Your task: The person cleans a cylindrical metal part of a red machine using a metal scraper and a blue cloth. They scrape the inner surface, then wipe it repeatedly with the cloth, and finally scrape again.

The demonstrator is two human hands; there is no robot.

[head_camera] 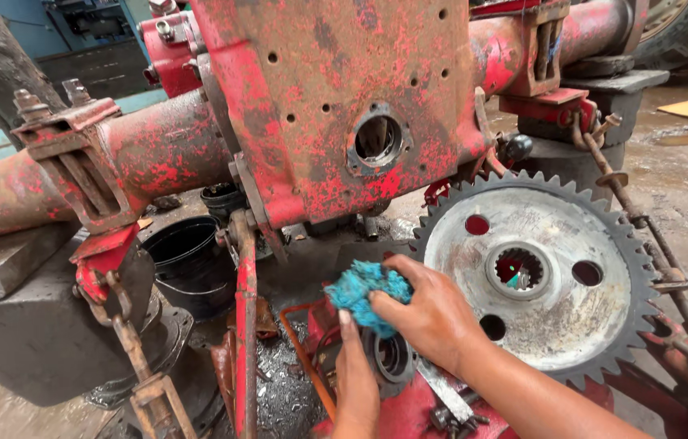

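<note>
- Red housing (336, 106) — worn paint, open shaft bore (378, 138) in its face; it rests on grey blocks (27, 317), apparently to hold it at working height.
- Large toothed gear (539, 276) leans tilted just right of the hands, splined hub exposed.
- Black bucket (189, 260) stands below the housing; contents too dark to tell.
- Right hand (433, 313) — fingers closed around a blue rag (364, 294), pressing it near the gear's left edge.
- Left hand (353, 382) lies flat-fingered beside a round bearing seat (394, 358), gripping nothing, seemingly as a brace.
</note>
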